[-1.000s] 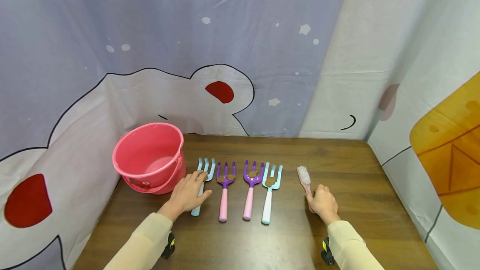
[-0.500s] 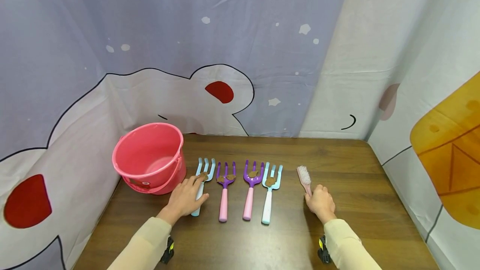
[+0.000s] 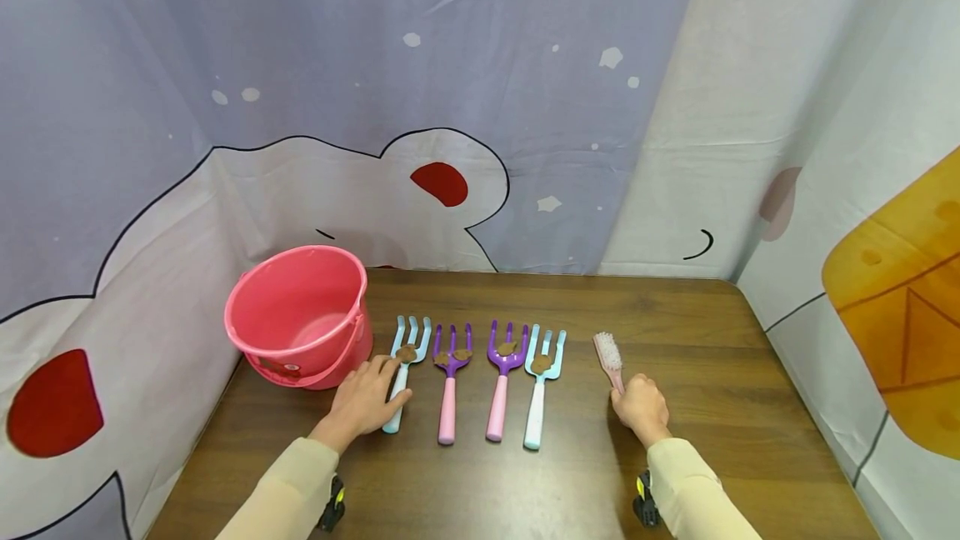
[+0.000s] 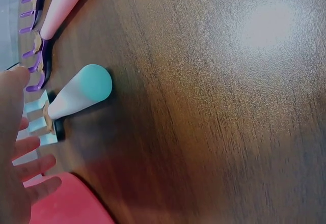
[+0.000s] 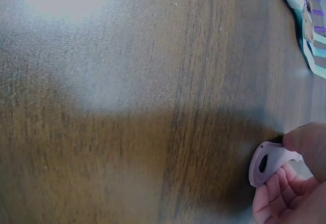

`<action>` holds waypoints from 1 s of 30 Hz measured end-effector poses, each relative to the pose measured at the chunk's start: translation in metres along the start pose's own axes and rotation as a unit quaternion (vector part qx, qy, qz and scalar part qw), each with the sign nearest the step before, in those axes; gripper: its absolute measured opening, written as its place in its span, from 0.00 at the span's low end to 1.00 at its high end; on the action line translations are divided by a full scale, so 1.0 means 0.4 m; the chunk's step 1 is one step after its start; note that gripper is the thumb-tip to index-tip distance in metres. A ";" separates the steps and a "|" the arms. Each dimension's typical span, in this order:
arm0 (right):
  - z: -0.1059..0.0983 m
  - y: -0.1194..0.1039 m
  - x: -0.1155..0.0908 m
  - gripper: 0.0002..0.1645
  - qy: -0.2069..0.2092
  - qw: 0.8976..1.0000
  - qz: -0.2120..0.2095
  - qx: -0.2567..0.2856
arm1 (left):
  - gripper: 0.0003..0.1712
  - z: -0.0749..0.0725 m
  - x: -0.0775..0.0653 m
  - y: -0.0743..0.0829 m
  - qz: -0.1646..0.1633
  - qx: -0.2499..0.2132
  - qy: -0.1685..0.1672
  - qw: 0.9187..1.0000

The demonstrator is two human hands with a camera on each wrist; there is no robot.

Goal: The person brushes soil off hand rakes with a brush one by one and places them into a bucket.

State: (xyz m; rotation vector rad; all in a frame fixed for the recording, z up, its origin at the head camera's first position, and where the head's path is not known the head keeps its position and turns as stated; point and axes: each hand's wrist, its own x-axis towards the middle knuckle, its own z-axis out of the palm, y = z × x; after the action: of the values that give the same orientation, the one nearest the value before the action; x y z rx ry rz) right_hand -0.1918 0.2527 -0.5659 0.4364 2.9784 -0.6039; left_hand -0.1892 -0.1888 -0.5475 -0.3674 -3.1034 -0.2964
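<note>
Showing its hole in right-wrist view only, a pink, white-bristled brush [image 3: 608,354] is clamped by the right hand [image 3: 642,408]; near the spread-fingered left hand [image 3: 362,401], a blue-and-white fork [image 3: 402,381] and round pink bucket [image 3: 285,302], its floor exposed, are seen.

My right hand [image 3: 641,407] grips a pink brush [image 3: 609,357]; my left hand [image 3: 362,400] is at a blue fork [image 3: 401,379], a pink bucket [image 3: 300,298] just beyond it.

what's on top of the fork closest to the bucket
A brown patch sits on the fork, below its prongs. In the head view, the left hand hides part of the handle.
</note>
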 end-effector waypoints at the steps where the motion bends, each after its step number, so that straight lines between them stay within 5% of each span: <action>1: -0.001 0.000 0.000 0.24 -0.002 1.000 0.003 0.001 | 0.37 0.000 0.000 0.000 -0.001 -0.002 0.000 1.000; 30: -0.009 -0.009 -0.005 0.17 -0.022 1.000 -0.002 0.010 | 0.39 0.023 -0.006 -0.013 -0.021 0.028 0.000 0.999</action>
State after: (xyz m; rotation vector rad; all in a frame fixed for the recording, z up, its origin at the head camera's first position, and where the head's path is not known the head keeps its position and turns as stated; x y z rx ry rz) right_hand -0.1909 0.2503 -0.5609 0.4132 2.9355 -0.6362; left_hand -0.1880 -0.1927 -0.5575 -0.3011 -3.1160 -0.2099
